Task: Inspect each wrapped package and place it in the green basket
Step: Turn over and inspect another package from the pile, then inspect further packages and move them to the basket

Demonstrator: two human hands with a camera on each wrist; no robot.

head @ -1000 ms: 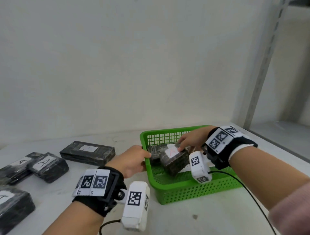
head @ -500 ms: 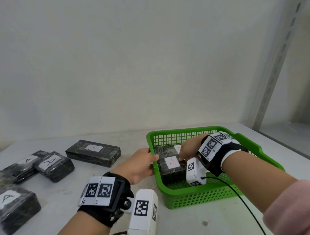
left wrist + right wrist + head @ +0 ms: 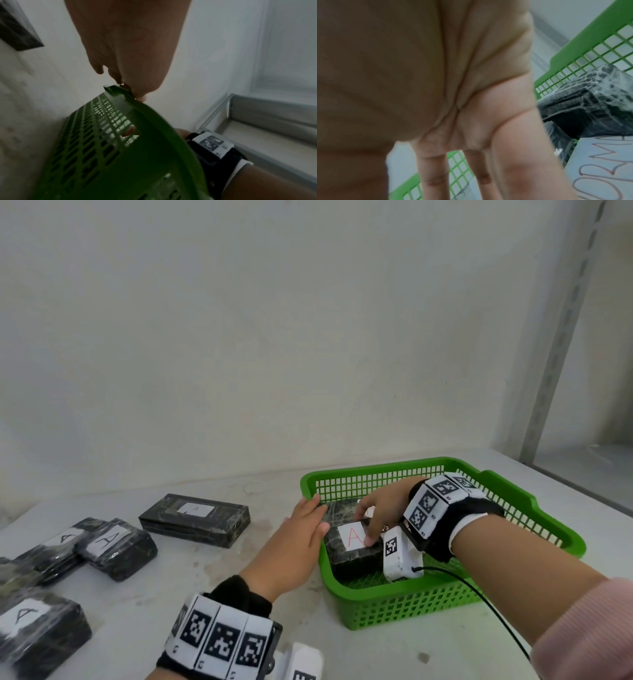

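Note:
The green basket [image 3: 513, 494] stands on the table at the right. A dark wrapped package [image 3: 342, 558] with a red "A" label lies flat in its left part, and another dark package [image 3: 337, 508] lies behind it. My right hand [image 3: 378, 508] reaches into the basket, its straight fingers resting on the labelled package. The right wrist view shows those spread fingers [image 3: 522, 169] over the wrap and a package [image 3: 590, 102] beyond. My left hand [image 3: 301, 529] is flat at the basket's left rim, and its fingertips [image 3: 139, 94] touch the rim [image 3: 154, 119].
Several more wrapped packages with white "A" labels lie on the table to the left: a long one [image 3: 195, 520], two close together [image 3: 116, 546] [image 3: 58, 542], and one at the near left [image 3: 37, 631]. A metal shelf post [image 3: 561, 337] rises at the right.
The labelled package went from tilted above the basket to lying flat inside it. My left hand's fingers uncurled from the rim and now lie straight against it.

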